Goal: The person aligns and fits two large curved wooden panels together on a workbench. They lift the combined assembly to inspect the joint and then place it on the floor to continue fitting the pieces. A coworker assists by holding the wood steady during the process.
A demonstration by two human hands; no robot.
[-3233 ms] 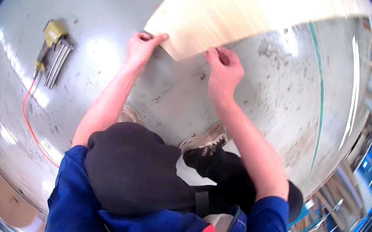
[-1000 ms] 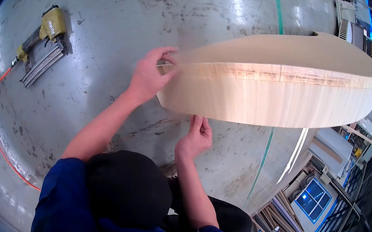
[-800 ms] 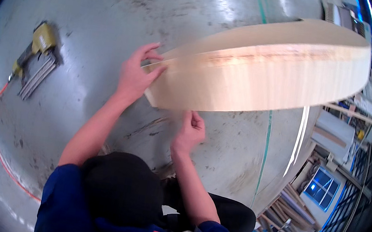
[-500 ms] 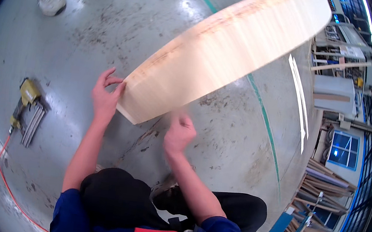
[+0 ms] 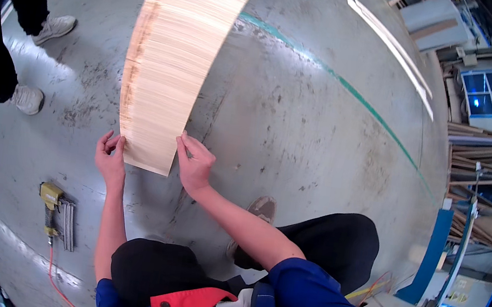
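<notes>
A long, pale wooden board [image 5: 169, 75], thin and gently curved along its sides, stretches away from me past the top of the view. A brownish streak runs down its left edge. My left hand [image 5: 111, 160] pinches that edge close to the near end, between thumb and fingers. On the opposite edge, at about the same height, my right hand [image 5: 196, 164] grips the board with thumb and forefinger. Its near end is held above the grey floor, in front of my bent knees. How the far end is supported lies out of view.
A yellow-green air nailer [image 5: 51, 197] lies on the floor at left, with an orange hose [image 5: 52, 266]. Another person's shoes [image 5: 28, 99] stand at far left. White strips [image 5: 397, 46] lie on the floor at right, near stacked timber [image 5: 482, 156] and a blue panel [image 5: 428, 258].
The board has swung from slanting up-right to pointing nearly straight ahead. My right hand, formerly a blurred, closed hand just below the board, now grips its right edge. My view has turned right.
</notes>
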